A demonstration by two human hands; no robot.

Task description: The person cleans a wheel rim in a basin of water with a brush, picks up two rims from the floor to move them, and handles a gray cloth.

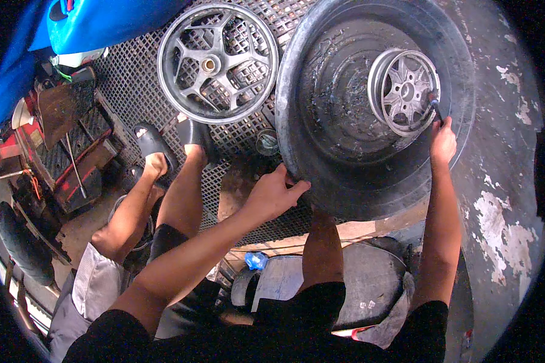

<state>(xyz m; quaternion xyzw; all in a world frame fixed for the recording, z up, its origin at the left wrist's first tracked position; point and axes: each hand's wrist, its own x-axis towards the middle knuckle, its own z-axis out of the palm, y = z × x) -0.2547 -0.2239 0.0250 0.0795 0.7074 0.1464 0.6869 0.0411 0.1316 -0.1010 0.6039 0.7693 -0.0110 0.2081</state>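
A wide black basin (pixel 302 159) tilts in front of me, its inner floor wet and dirty. My left hand (pixel 277 190) grips its near left rim between thumb and fingers. Inside, towards the right wall, a small silver alloy wheel (pixel 406 93) leans with its spoked face towards me. My right hand (pixel 443 143) holds a small brush (pixel 436 111) by its dark handle. The bristles are at the lower right edge of the wheel, where they seem to touch it.
A larger spoked alloy wheel (pixel 218 63) lies on the perforated mat (pixel 131 68) beside the basin. A small clear cup (pixel 267 142) stands near the basin's rim. Another person's leg (pixel 127 218) is at my left, near a red toolbox (pixel 79 177). A blue cover (pixel 118 20) hangs at upper left.
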